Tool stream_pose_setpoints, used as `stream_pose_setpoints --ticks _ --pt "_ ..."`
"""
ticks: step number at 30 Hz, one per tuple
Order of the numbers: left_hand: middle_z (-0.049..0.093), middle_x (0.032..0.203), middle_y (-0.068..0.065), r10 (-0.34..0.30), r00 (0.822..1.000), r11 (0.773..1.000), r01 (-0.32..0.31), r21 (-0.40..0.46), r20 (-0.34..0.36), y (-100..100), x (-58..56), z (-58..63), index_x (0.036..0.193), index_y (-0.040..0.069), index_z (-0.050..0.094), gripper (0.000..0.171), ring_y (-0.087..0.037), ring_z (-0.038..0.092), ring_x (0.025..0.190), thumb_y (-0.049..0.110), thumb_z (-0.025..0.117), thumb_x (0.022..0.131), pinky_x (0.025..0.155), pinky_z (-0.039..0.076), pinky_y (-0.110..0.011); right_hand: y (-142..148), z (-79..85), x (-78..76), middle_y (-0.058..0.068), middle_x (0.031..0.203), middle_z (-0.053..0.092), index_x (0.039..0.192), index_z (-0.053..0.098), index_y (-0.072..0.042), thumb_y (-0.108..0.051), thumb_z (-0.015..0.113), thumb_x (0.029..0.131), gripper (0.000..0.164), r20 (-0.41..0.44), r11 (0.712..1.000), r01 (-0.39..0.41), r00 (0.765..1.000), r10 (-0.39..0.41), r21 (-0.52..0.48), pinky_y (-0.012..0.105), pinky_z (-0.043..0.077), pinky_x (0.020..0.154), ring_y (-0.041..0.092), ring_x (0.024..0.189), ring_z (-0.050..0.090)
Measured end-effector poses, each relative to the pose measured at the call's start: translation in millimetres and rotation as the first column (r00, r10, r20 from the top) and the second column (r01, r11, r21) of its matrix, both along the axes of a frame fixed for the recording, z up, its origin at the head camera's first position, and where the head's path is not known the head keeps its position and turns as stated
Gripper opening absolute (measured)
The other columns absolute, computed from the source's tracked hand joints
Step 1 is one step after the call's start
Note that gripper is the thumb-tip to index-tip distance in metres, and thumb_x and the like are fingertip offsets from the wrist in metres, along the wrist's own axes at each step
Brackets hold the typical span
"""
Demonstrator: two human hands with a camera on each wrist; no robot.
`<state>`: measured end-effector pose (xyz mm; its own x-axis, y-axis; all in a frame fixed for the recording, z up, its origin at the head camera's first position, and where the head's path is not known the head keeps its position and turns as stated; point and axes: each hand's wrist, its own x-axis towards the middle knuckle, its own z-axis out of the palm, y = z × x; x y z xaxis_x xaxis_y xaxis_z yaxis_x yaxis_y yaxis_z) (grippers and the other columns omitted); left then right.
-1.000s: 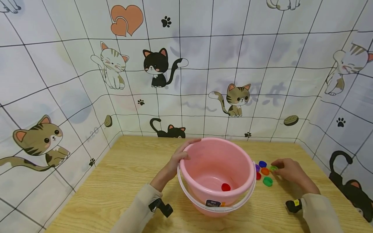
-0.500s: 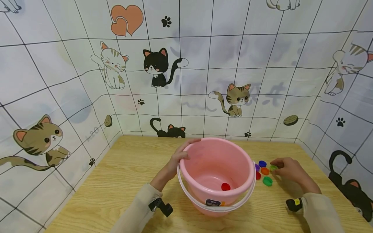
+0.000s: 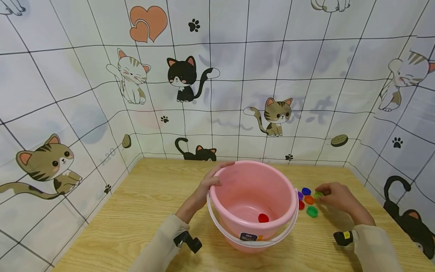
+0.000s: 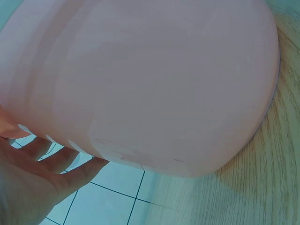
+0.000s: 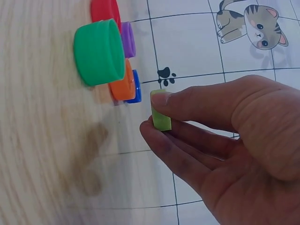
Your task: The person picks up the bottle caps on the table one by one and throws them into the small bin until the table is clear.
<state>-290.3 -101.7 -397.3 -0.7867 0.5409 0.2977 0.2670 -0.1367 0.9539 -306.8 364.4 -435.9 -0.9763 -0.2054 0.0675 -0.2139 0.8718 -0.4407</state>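
Observation:
A pink bucket [image 3: 255, 179] with a white handle stands on the table. My left hand [image 3: 205, 187] grips its left rim, thumb inside; in the left wrist view the fingers [image 4: 84, 173] lie along the outer wall. One red bottle cap [image 3: 263, 218] is on the bucket's floor. Right of the bucket, my right hand [image 3: 340, 197] pinches a light green bottle cap [image 5: 161, 115] between thumb and fingertips, just above the table. Beside it lie several more caps: green [image 5: 98, 51], orange [image 3: 309, 200], blue [image 3: 306, 191], purple [image 3: 300, 196] and red [image 3: 301, 205].
The white bucket handle [image 3: 253, 244] hangs down across the front of the bucket. A cat-print cloth wall [image 3: 227, 124] surrounds the wooden table [image 3: 146, 211] at the back and both sides. Black cameras are strapped to both wrists.
My right hand has risen very slightly, and the light green cap in its fingers with it. The left hand, the bucket and the other caps stay where they were.

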Motion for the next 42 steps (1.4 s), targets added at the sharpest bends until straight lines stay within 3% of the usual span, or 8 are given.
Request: stream_pose_setpoints --ticks 42 --pt "0.045 0.152 -0.021 0.007 1.000 1.000 -0.007 -0.004 -0.010 0 -0.8 -0.7 0.157 0.017 0.040 0.078 -0.040 0.057 0.118 0.012 0.042 0.079 0.083 0.060 -0.039 -24 31.9 13.6 0.033 0.121 0.068 0.121 0.069 0.009 -0.006 0.073 0.089 0.036 -0.006 0.997 -0.071 0.998 0.070 -0.035 0.050 0.062 0.079 0.049 0.102 0.070"
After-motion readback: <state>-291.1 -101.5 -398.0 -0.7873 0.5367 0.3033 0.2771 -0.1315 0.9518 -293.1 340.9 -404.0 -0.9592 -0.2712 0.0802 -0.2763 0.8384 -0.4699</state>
